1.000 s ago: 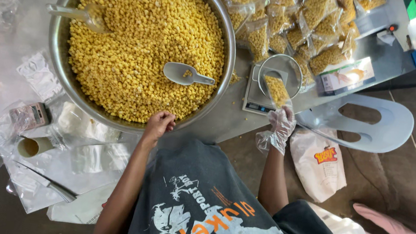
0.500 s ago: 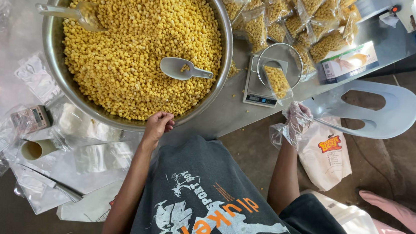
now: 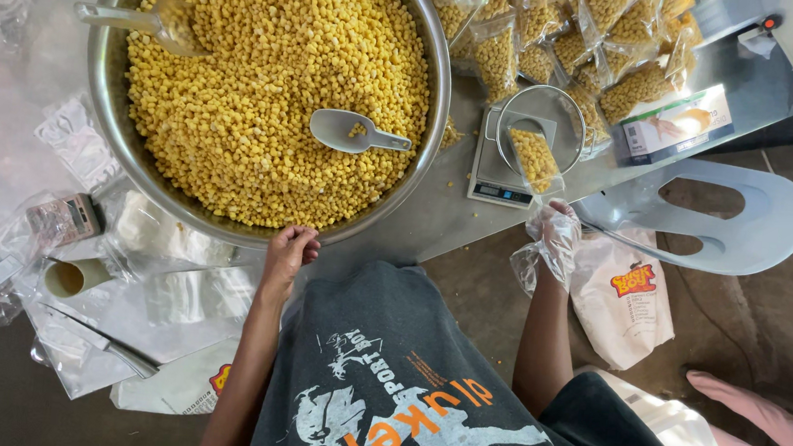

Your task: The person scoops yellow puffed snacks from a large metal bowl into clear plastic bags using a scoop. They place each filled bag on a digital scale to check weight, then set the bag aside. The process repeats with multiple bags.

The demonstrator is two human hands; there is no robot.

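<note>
A large steel basin full of yellow kernels sits on the table, with a grey scoop lying on the kernels and a second scoop at the far left. My left hand is curled over the basin's near rim. My right hand, in a loose clear plastic glove, is at the table edge just below a small scale. A steel bowl on the scale holds a clear bag of kernels. The gloved fingertips reach the bag's lower edge; the grip is unclear.
Several filled clear bags lie piled behind the scale, with a printed box beside them. Empty plastic bags, a tape roll and a knife lie at the left. A pale plastic stool and a white sack stand at the right.
My right hand has drifted slightly up toward the scale and the bag. My left hand stays on the basin rim.
</note>
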